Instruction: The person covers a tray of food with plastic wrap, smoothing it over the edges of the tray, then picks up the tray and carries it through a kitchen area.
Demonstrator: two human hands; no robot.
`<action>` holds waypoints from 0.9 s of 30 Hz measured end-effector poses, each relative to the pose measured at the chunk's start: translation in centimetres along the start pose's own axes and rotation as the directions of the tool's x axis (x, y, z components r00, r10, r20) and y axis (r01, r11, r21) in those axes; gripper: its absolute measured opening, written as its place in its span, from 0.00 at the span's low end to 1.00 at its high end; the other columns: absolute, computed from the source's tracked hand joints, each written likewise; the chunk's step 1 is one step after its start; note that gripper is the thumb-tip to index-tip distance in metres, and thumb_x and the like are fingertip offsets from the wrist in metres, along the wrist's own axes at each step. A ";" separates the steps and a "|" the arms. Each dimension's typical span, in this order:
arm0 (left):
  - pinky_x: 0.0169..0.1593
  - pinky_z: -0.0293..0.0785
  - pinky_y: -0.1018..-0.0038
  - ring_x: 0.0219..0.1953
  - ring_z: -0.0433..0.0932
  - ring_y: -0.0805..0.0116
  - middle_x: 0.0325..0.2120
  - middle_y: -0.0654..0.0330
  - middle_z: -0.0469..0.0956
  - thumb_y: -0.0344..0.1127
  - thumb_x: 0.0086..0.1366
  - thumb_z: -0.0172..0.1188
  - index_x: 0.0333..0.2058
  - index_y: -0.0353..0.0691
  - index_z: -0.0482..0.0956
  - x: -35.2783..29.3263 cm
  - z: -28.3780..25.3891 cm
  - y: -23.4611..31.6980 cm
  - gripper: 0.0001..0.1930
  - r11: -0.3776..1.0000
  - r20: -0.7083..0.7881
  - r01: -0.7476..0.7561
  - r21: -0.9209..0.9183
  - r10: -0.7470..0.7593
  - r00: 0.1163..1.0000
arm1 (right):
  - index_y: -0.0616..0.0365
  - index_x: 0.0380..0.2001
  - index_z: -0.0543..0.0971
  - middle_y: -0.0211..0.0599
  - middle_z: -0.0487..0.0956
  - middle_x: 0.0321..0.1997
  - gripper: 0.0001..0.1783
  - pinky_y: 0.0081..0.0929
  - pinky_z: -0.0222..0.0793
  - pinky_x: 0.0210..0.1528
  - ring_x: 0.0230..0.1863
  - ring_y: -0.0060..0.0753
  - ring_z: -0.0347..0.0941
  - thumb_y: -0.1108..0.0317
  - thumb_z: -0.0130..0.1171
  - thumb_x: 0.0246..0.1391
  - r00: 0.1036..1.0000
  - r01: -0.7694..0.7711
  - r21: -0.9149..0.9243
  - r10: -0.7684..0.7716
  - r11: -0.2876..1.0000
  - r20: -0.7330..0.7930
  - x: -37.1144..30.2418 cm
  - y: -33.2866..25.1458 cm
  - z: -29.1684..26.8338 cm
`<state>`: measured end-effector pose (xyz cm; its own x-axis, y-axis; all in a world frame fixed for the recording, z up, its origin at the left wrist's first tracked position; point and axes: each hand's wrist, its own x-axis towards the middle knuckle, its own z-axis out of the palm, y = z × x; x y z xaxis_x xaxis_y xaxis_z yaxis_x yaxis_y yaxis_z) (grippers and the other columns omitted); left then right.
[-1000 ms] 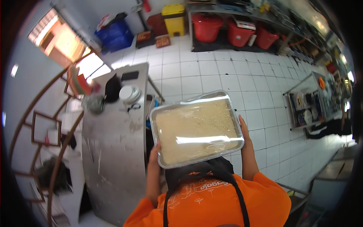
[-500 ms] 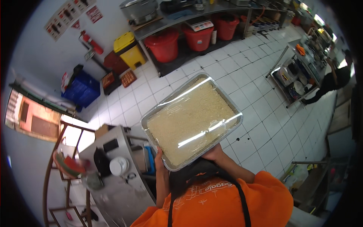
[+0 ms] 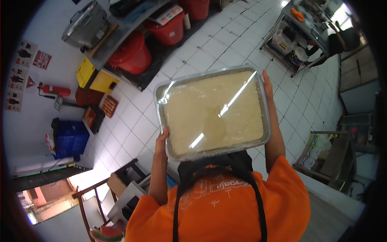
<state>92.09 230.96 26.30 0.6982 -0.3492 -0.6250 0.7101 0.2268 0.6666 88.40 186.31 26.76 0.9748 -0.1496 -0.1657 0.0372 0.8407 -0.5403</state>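
In front of my chest I hold a rectangular metal tray level between both hands. Pale yellow crumbs fill it, and clear plastic film with bright glare streaks is stretched over the top. My left hand is closed on the tray's left side, its thumb up at the rim and its other fingers hidden beneath. At the right side my right hand grips near the far corner, with a finger or thumb showing beside the rim.
Red tubs stand under a metal counter at far left. Beside them are a yellow bin, egg trays and a blue crate. A loaded trolley and a person are at far right; a low shelf is nearer.
The tray has turned clockwise and squared up in front of me. My right hand has moved from beneath the near edge to the right side. The room has swung in view as I turned.
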 end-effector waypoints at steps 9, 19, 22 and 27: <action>0.54 0.76 0.68 0.53 0.76 0.63 0.52 0.52 0.74 0.45 0.69 0.55 0.63 0.33 0.59 9.0 0.6 1.7 0.31 0.943 0.039 -0.086 -0.321 0.104 0.994 | 0.60 0.65 0.63 0.42 0.70 0.63 0.37 0.33 0.64 0.62 0.60 0.38 0.68 0.41 0.43 0.66 0.947 -0.283 -0.517 0.151 0.808 -0.282 20.6 -1.4 -4.2; 0.65 0.61 0.68 0.64 0.61 0.62 0.62 0.52 0.61 0.51 0.68 0.56 0.69 0.36 0.48 4.8 7.2 -0.6 0.41 0.765 -0.504 -0.459 -0.452 0.206 0.839 | 0.63 0.66 0.60 0.40 0.66 0.66 0.37 0.39 0.63 0.63 0.65 0.41 0.63 0.43 0.45 0.67 0.568 -0.731 -0.665 0.676 0.152 -0.469 35.8 3.0 0.3; 0.61 0.65 0.68 0.59 0.67 0.64 0.58 0.53 0.67 0.51 0.68 0.57 0.68 0.37 0.54 3.7 9.0 -0.1 0.38 0.807 -0.682 -0.451 -0.380 0.084 0.726 | 0.62 0.65 0.62 0.41 0.67 0.65 0.37 0.37 0.62 0.64 0.64 0.39 0.65 0.44 0.49 0.65 0.405 -0.682 -0.731 0.845 0.025 -0.349 36.1 7.2 4.0; 0.58 0.68 0.66 0.56 0.72 0.62 0.55 0.51 0.72 0.53 0.67 0.58 0.65 0.41 0.62 1.4 11.6 -0.3 0.34 0.895 -0.876 -0.432 -0.113 0.115 0.468 | 0.64 0.65 0.61 0.43 0.67 0.65 0.37 0.36 0.63 0.63 0.63 0.41 0.66 0.45 0.49 0.65 0.260 -0.620 -0.782 0.925 -0.060 -0.277 37.5 9.4 11.0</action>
<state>91.82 219.87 29.97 0.4884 0.6593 -0.5717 0.3436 0.4569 0.8205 127.69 194.36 24.57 0.2272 0.5948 -0.7711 -0.7787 -0.3645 -0.5106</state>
